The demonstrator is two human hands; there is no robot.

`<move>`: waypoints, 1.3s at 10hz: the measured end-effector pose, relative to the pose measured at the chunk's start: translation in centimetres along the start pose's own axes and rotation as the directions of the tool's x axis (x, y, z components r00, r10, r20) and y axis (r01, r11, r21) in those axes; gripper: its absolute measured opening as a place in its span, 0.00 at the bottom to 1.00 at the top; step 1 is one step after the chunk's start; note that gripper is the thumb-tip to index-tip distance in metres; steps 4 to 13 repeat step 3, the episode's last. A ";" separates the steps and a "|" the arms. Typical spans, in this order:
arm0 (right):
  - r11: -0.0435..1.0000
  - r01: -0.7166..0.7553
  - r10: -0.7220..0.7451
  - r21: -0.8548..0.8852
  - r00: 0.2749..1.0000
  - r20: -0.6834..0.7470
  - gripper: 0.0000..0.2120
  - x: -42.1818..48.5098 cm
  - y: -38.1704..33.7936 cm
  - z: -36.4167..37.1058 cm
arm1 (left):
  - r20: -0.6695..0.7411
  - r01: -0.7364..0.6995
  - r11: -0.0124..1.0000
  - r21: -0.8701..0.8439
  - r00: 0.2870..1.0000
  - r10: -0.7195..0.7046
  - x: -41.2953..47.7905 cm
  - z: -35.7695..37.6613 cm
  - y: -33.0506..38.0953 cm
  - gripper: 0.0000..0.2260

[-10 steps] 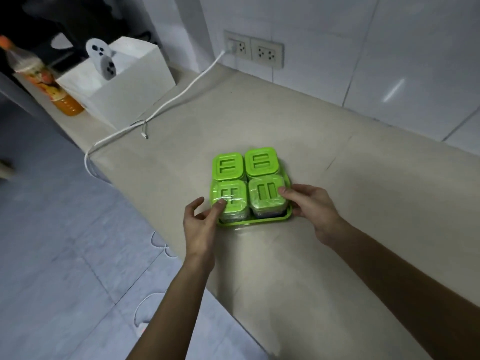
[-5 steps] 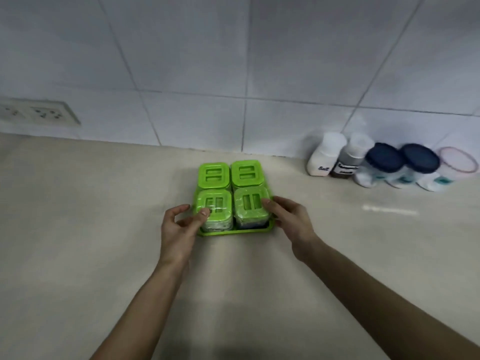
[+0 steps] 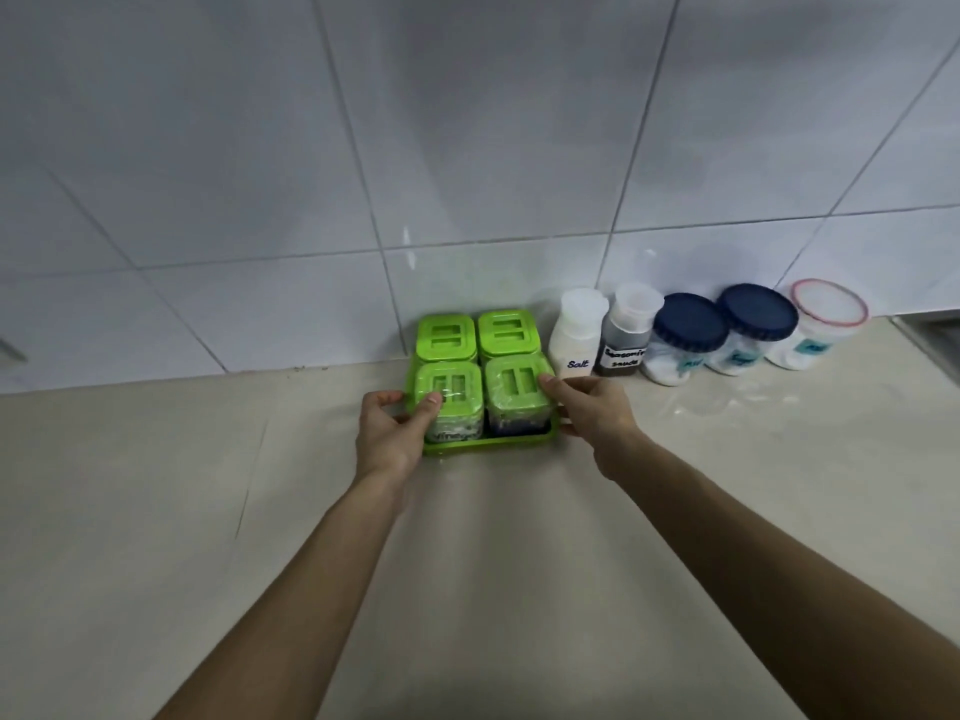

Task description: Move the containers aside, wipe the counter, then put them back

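A green tray (image 3: 488, 445) with several green-lidded square containers (image 3: 480, 366) sits against the tiled wall on the beige counter (image 3: 467, 537). My left hand (image 3: 392, 431) grips the tray's left side, thumb on the near-left lid. My right hand (image 3: 589, 410) holds the right side, fingers on the near-right lid. To the right along the wall stand a white salt bottle (image 3: 575, 335), a seasoning sauce bottle (image 3: 627, 332), two blue-lidded jars (image 3: 688, 335) and a clear jar with a red-rimmed lid (image 3: 818, 324).
White wall tiles (image 3: 467, 148) rise directly behind the containers. Bare counter stretches left of the tray and toward me. A small glossy patch (image 3: 722, 402) lies on the counter in front of the jars.
The tray has travelled with both hands from the counter's left part to the wall beside the bottles and jars; the view has swung right.
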State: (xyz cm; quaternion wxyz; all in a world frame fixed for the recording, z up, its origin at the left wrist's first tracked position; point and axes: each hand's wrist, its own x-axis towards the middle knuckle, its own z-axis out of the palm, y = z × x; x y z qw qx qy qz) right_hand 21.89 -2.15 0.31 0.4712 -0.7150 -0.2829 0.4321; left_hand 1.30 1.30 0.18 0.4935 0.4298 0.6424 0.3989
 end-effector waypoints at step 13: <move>0.968 0.094 -0.100 -0.233 0.995 -0.017 0.29 -1.1 0.0 -1.5 | -0.135 -0.054 0.992 0.112 0.989 0.069 -2.4 -0.9 0.3 0.23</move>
